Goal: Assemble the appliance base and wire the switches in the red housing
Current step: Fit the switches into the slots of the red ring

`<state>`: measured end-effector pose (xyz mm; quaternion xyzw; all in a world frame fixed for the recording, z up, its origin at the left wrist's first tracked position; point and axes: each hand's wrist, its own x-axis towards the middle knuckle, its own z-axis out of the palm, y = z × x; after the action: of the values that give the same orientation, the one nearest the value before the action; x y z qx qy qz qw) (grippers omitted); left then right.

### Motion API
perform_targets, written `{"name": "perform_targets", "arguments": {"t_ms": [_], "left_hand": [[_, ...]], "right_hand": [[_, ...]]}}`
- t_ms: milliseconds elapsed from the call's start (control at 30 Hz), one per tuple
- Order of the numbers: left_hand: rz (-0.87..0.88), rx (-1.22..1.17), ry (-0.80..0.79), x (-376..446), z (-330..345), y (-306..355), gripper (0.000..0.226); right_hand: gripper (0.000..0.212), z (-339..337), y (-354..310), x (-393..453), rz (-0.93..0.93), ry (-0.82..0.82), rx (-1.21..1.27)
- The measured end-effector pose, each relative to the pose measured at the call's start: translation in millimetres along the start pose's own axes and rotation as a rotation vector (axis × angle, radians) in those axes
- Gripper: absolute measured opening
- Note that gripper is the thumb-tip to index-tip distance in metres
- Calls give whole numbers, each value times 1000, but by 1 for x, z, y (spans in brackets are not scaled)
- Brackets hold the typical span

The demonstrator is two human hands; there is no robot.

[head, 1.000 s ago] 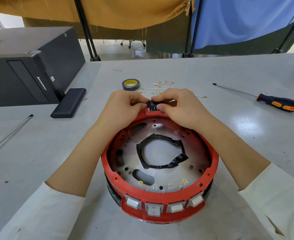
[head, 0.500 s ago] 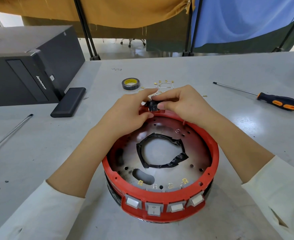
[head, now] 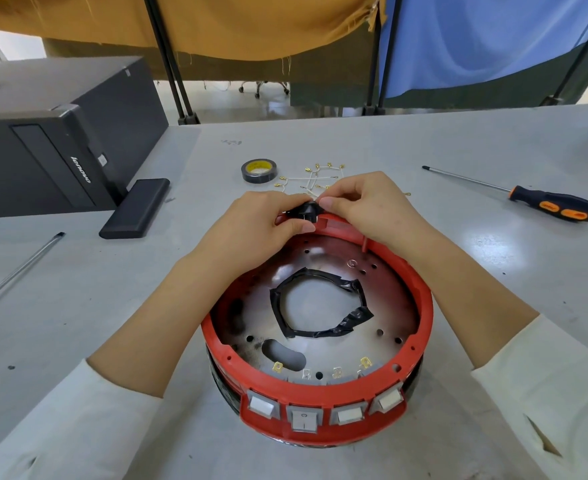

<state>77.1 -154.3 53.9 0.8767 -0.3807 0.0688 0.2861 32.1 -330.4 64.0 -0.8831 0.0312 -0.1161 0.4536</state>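
Note:
The round red housing (head: 420,306) lies on the grey table, its metal base plate (head: 386,306) showing inside with a ring of black tape (head: 323,330) around the centre hole. Several grey rocker switches (head: 303,415) sit in its near wall, brass terminals pointing inward. At the far rim my left hand (head: 261,226) and my right hand (head: 365,202) both pinch a small black part (head: 303,211) just above a notch in the rim. White wires with brass terminals (head: 315,178) lie on the table behind my hands.
A roll of black tape (head: 259,170) sits beyond the housing. An orange and black screwdriver (head: 549,205) lies at the right, a long metal tool (head: 15,271) at the left. A black computer case (head: 53,140) and a flat black box (head: 135,207) stand at the left.
Both hands lifted the small black part slightly up and away from the far rim, and a notch in the rim now shows beneath it. The housing stayed put.

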Motion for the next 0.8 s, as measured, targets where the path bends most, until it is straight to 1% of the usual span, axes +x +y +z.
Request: {"name": "perform_targets", "arguments": {"t_ms": [167,333,433,533,667,800], "left_hand": [[3,38,-13,1,1,-1,24],[7,67,-16,1,2,1,22],[9,97,-9,1,2,3,20],[14,129,1,2,3,4,19],[11,107,3,1,2,4,19],[-9,91,-18,2,2,4,24]], "right_hand": [[17,-1,0,0,3,-54,-5],[15,4,-1,2,-36,-14,-177],[11,6,-1,2,-59,-10,-228],[12,8,-1,1,-81,2,-282],[12,8,-1,-1,-97,-1,-283],[12,8,-2,-2,-97,-7,-250]]}}
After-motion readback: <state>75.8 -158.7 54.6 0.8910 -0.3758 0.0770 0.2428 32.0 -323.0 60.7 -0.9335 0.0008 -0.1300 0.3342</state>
